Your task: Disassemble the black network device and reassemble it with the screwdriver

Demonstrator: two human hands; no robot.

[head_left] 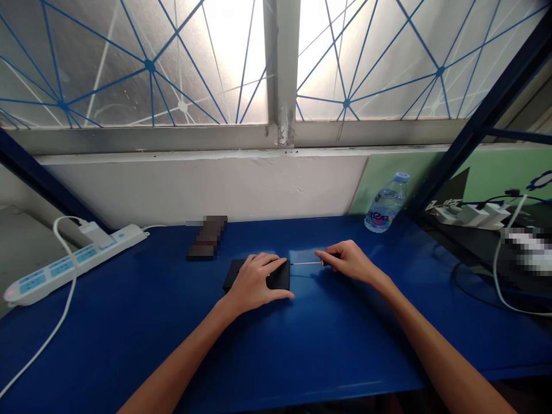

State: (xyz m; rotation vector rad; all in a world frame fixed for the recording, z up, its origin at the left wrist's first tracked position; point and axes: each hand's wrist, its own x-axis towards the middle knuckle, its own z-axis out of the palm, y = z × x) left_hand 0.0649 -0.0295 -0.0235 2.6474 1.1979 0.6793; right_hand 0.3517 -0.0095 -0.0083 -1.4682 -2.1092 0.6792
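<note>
Right fingers [326, 257] closed around a screwdriver [307, 263], left fingers [275, 265] spread over a black box [282, 280], bottle label [378, 218] scarcely legible

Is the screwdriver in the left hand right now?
No, the right hand grips the screwdriver by its handle, while the left hand lies on the black box.

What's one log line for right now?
left hand: on black box | right hand: holding screwdriver, tip at box's right edge | bottle: beyond right hand | power strip: left side
</note>
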